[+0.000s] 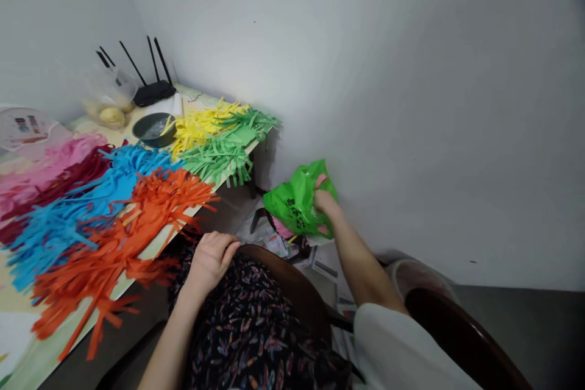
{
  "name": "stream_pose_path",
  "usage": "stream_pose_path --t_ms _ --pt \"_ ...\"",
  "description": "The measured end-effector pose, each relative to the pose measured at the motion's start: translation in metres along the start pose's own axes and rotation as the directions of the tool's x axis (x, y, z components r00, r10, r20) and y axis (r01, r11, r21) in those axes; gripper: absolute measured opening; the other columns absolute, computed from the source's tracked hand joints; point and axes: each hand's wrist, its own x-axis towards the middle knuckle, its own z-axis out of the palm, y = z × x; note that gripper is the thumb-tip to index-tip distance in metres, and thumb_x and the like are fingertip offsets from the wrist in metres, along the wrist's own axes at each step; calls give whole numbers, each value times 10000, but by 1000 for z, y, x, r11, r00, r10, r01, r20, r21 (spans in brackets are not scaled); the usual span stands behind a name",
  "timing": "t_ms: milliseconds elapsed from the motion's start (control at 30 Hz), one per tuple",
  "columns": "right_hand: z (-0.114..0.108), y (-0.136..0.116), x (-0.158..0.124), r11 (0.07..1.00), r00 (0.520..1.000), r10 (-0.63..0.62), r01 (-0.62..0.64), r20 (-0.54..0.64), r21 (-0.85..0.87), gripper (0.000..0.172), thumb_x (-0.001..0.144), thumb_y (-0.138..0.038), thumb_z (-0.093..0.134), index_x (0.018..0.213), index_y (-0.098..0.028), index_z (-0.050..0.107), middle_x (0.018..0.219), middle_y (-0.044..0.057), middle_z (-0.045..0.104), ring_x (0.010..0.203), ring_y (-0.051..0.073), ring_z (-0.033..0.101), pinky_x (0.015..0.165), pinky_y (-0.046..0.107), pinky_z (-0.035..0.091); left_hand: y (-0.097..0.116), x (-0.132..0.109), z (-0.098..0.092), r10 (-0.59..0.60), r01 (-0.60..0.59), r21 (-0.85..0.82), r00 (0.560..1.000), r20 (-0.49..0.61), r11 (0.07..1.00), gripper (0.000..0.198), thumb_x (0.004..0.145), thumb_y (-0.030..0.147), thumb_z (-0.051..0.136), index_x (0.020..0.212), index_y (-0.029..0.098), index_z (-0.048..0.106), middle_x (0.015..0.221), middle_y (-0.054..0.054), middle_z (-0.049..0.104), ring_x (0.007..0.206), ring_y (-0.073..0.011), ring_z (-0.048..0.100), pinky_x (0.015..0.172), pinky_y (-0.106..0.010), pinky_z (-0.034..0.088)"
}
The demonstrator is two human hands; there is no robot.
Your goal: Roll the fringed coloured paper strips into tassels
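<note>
My right hand (323, 200) reaches into a green plastic bag (292, 198) with dark printing, low beside the wall. The bag hides my fingers, so their grip does not show. Pink material (321, 181) peeks out at the bag's mouth. On my lap, over dark patterned cloth (256, 329), lies my left hand (214, 258), holding nothing, its thumb apart from the loosely bent fingers. Nearest to it on the table is a heap of orange fringed strips (150, 213). Blue (91, 195), green (223, 152), yellow (201, 125), pink (46, 164) and dark red fringed strips (73, 180) lie around.
A dark bowl (154, 140), a clear bag with yellowish round things (111, 116) and a black router (154, 92) stand toward the table's back corner. Brown chair parts (461, 335) curve at the lower right. Papers and packets (276, 245) lie below the green bag.
</note>
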Motion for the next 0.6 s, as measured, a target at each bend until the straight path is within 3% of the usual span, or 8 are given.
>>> stream_pose_path --t_ms 167,267,367,400,500,533,600 --pt "-40 -11 -9 993 995 95 -97 41 63 325 957 -350 608 1215 -152 609 1189 92 642 989 197 656 838 394 574 0 1 0 15 -15 7 999 42 1000 306 1010 361 449 940 189 692 869 -57 734 819 -214 635 774 -357 465" --pt "-78 -33 -18 987 1000 6 -6 6 161 245 937 -343 633 1004 -108 653 847 49 686 660 119 629 623 274 549 1 11 -6 36 -36 -4 998 46 999 249 987 335 500 913 192 689 873 -57 744 849 -232 642 802 -384 467" --pt "-116 -72 -42 946 981 -178 192 -80 260 232 880 -361 694 886 -133 647 637 -5 628 492 71 528 494 212 463 10 34 -24 -3 -8 -121 996 -90 993 209 965 309 530 889 194 688 875 -61 737 869 -232 651 834 -398 490" --pt "-126 -89 -54 909 957 -269 290 -111 298 237 861 -374 715 881 -148 646 622 -19 617 483 64 518 471 199 442 17 45 -33 -21 -12 -205 987 -158 979 196 958 306 540 899 193 689 902 -64 734 876 -223 655 840 -388 504" --pt "-146 -152 -97 643 757 -618 642 -212 418 268 813 -389 768 828 -149 649 589 -33 598 465 51 506 417 177 378 50 82 -60 -39 -129 -516 952 -303 846 206 911 312 622 1069 191 678 1126 -77 702 887 -175 670 822 -328 550" --pt "-149 -174 -112 579 699 -681 696 -216 425 266 809 -377 776 825 -144 650 592 -39 596 475 44 517 426 166 372 64 94 -68 -32 -170 -609 952 -305 774 297 890 313 657 1161 192 648 1198 -82 677 861 -156 675 791 -308 562" --pt "-151 -213 -140 481 605 -763 768 -229 423 250 833 -364 748 837 -137 644 605 -56 588 506 32 552 465 145 374 89 113 -84 28 -187 -744 975 -221 642 355 885 322 675 1206 180 621 1087 -60 709 799 -137 692 744 -281 577"
